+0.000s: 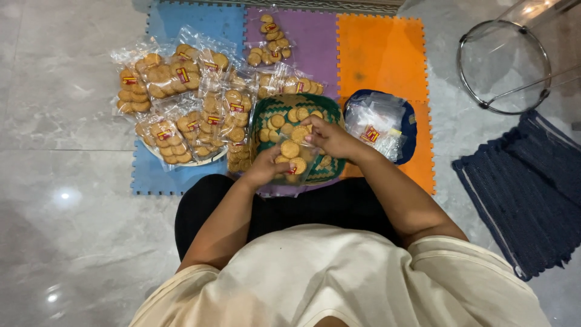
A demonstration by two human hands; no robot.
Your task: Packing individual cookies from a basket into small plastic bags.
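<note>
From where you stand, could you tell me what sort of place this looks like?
Probably the floor of a home, used for packing by hand. The person sits on glossy tiles at coloured foam mats, with bagged biscuits piled beside a green basket. A glass-topped stool stands nearby.

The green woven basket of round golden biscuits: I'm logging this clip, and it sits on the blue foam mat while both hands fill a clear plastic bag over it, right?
Not quite. In the head view the green woven basket sits on the purple foam mat, not the blue one. The rest holds: the left hand and right hand fill the clear plastic bag over it.
</note>
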